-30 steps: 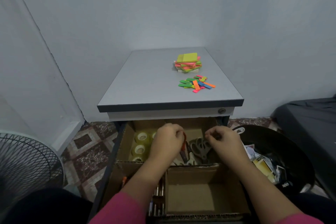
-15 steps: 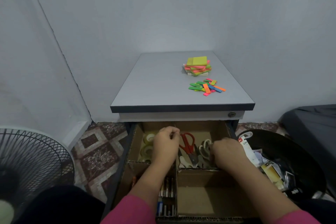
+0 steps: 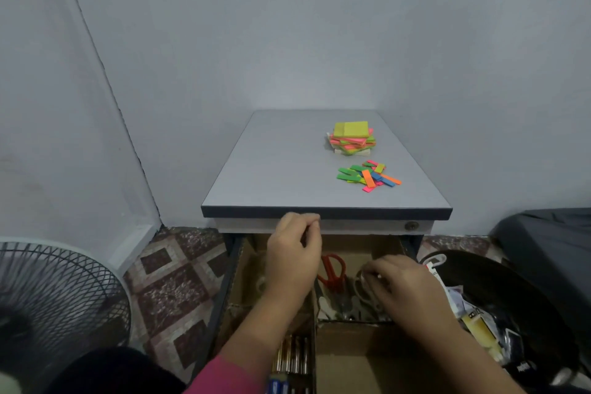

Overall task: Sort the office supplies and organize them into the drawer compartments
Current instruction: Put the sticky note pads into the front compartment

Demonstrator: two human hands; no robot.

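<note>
Two bare forearms end in bare hands, the left hand (image 3: 292,261) and the right hand (image 3: 404,291). A pink sleeve (image 3: 224,377) covers the left upper arm, at seven o'clock. No rings or watch show.

Red-handled scissors (image 3: 334,270) in open cardboard-divided drawer (image 3: 238,269), sticky notes (image 3: 351,137) stacked on desktop

Single head-worn wide-angle view, looking forward and down from close above the open drawer (image 3: 238,269); the desk top (image 3: 287,176) lies just beyond, the wall corner behind, with both forearms entering from below.
</note>
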